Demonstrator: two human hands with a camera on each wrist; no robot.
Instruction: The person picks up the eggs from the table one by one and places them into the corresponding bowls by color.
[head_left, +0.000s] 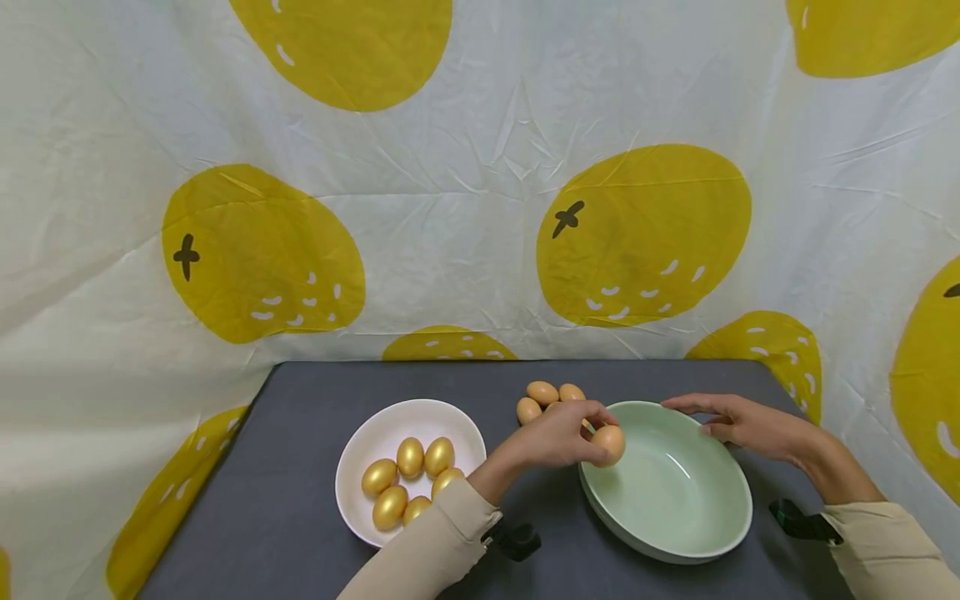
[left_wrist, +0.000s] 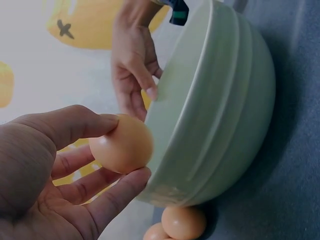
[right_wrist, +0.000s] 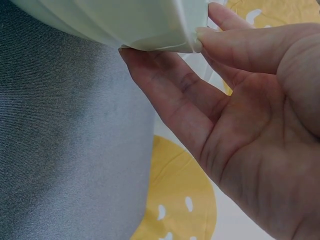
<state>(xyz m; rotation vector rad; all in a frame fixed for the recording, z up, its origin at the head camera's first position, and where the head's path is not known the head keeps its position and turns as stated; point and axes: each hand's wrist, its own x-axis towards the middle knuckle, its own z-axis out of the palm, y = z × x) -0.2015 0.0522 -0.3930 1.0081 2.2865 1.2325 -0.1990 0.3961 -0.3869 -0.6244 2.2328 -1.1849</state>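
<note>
Pinching a brown egg (head_left: 610, 446), the left hand (head_left: 558, 435) hovers at the left edge of a green bowl (head_left: 671, 496); the right hand (head_left: 757, 427) grips its rim.

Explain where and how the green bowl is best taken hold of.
Likely the right rim of the green bowl, from the right, pinching both faces: its wall ends in a thin edge, while the left grip, holding a brown egg, crowds its left.
</note>
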